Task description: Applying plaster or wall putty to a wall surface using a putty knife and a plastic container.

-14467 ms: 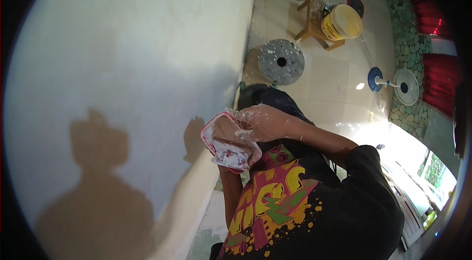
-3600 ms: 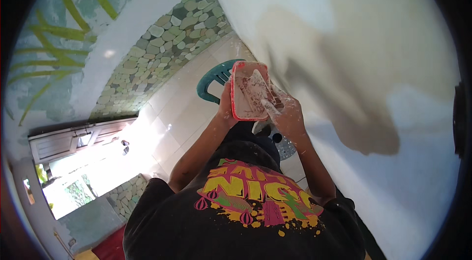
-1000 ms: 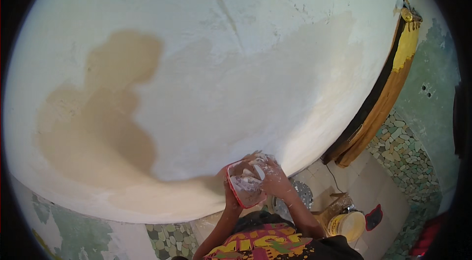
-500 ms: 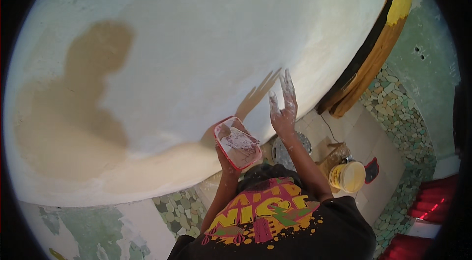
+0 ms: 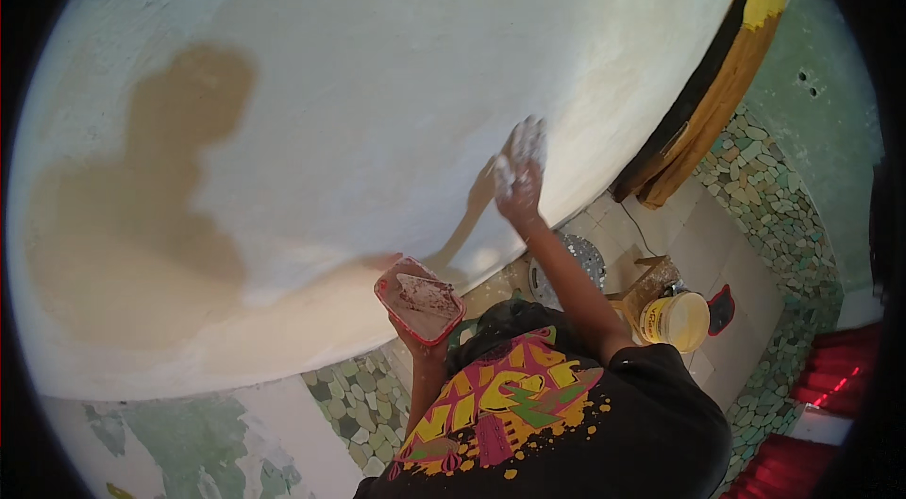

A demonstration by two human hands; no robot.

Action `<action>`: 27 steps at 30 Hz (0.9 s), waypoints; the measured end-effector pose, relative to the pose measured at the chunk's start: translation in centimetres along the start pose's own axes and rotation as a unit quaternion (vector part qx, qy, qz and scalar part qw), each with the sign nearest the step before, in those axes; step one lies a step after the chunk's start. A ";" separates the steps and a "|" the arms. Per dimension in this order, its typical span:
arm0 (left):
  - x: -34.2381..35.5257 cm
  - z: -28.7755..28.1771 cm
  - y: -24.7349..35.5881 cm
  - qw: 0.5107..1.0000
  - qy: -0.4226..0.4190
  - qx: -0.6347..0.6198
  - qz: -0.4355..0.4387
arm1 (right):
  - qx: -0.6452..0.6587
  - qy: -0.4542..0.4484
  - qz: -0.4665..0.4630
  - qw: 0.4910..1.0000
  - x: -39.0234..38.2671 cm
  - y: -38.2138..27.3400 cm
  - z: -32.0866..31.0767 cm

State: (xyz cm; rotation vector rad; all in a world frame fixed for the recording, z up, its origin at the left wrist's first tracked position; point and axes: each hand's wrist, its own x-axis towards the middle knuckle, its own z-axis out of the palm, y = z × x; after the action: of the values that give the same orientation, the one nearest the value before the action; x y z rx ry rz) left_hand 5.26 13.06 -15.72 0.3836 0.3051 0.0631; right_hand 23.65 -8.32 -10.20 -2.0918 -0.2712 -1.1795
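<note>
My left hand [image 5: 417, 348] holds a red-rimmed plastic tub [image 5: 430, 342] from below, its fingers mostly hidden under it. Whitish paste coats the inside of the tub, and a pale flat blade like a putty knife's [image 5: 408, 288] lies in it. My right hand [image 5: 521, 173], smeared with white paste, is raised at the pale plastered wall [image 5: 377, 140] with nothing in it. Its fingers are stretched out, and their shadow meets them closely; whether they touch the surface I cannot tell.
Below my right arm is a speckled round stool or lid [image 5: 580, 263]. Nearby are a yellow-and-white bucket [image 5: 684, 321], a wooden piece [image 5: 651, 282] and a cable. A brown-and-black post [image 5: 708, 112] edges the wall at right. Red curtains [image 5: 835, 372] hang at lower right.
My right hand has moved left and slightly up toward the wall, its fingers closer together. The tub in my left hand has shifted left and a little down.
</note>
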 end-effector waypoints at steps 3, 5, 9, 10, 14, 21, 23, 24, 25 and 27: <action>-0.9 1.0 0.1 1.000 0.000 -0.005 0.019 | 0.037 0.087 -0.012 0.995 3.8 -0.3 0.3; -1.1 1.1 0.4 0.999 -0.015 -0.006 0.036 | 0.069 0.112 -0.028 0.991 5.2 -2.6 0.9; -0.9 0.2 0.9 0.999 0.010 -0.032 0.021 | 0.071 0.058 -0.178 0.980 3.8 -5.8 2.6; -0.8 0.4 0.6 0.999 0.010 -0.041 0.014 | 0.068 0.036 -0.192 0.978 2.7 -6.3 3.0; -0.7 0.6 0.7 1.000 -0.012 -0.025 0.013 | 0.018 -0.009 -0.354 0.935 3.3 -9.9 4.3; -0.7 -0.2 1.2 1.000 -0.001 0.007 0.027 | 0.057 -0.027 -0.362 0.930 7.8 -8.9 3.0; -0.4 -0.9 0.9 1.000 0.005 0.004 0.020 | 0.043 0.010 -0.251 0.967 8.6 -4.6 1.9; -0.3 -0.5 0.4 1.000 0.005 0.004 0.016 | 0.097 0.070 -0.209 0.970 9.4 -1.7 1.6; -0.7 -0.1 0.5 1.000 0.005 0.005 0.018 | 0.121 0.151 -0.175 0.965 10.6 -0.7 1.1; -1.4 -0.3 0.8 1.000 0.007 0.006 0.024 | 0.077 0.238 -0.115 0.961 13.0 0.4 -0.6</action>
State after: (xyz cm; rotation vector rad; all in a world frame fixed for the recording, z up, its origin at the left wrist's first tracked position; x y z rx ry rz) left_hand 3.83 13.77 -15.24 0.4019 0.3111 0.1119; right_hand 30.82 -11.02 0.38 -1.6124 -0.3697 -1.6985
